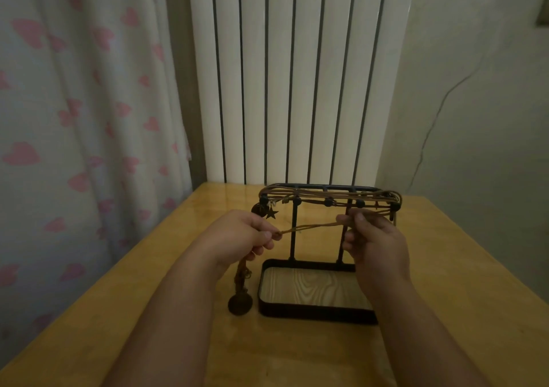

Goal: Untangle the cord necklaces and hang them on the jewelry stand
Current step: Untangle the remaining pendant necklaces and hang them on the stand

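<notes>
Brown cord [309, 226] pinched between left hand [240, 238], right hand [377, 241], before stand [315, 256]

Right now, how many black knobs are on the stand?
5 knobs along the top: far left, left-centre, middle, one beside the right hand, far right. Cords may hide more.

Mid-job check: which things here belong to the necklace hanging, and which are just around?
In the job: left hand, right hand, held cord necklace, hung necklaces, jewelry stand.
Just around: table, curtain, radiator.
</notes>
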The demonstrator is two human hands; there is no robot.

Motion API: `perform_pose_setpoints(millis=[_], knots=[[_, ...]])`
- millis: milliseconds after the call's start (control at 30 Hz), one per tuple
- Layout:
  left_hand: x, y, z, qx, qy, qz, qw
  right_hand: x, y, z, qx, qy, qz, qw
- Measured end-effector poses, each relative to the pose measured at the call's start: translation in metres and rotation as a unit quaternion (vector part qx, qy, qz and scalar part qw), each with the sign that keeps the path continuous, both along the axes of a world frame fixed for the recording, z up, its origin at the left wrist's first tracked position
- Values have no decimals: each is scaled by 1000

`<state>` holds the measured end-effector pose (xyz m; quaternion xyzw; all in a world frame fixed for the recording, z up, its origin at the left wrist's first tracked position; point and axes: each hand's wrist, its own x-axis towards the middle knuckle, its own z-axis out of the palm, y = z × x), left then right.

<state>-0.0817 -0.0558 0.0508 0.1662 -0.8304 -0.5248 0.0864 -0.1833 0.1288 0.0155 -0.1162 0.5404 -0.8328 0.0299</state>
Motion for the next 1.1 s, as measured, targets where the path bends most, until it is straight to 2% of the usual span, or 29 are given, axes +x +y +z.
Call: perform_pose_setpoints(millis=[267, 367, 500, 633, 733, 833, 900, 967, 1033, 1100], knots=[[0, 3, 0, 25, -13, -28, 999, 1, -2, -1, -12, -16, -24, 1000], [-1, 10, 1, 9, -25, -47, 999, 9, -4, -3, -44, -36, -48, 997], [-2, 23, 2, -26, -40, -104, 993, 26, -2, 4, -29, -7, -204, 978], [-2, 40, 6, -76, -51, -160, 983, 35, 3, 19, -22, 74, -252, 965], [-1, 48, 10, -103, -53, -185, 976, 37, 9, 40, -1, 118, -210, 971], [4, 51, 19, -127, -24, -171, 977, 39, 16, 58, 64, 159, -63, 983], [7, 52, 28, -123, 40, -116, 985, 41, 16, 63, 120, 173, 21, 977], [9, 50, 32, -134, 133, -34, 981, 43, 14, 65, 193, 196, 59, 960], [8, 47, 35, -158, 224, 56, 960, 46, 15, 68, 246, 216, 90, 941], [7, 44, 36, -202, 266, 89, 938, 50, 17, 72, 271, 228, 128, 926]])
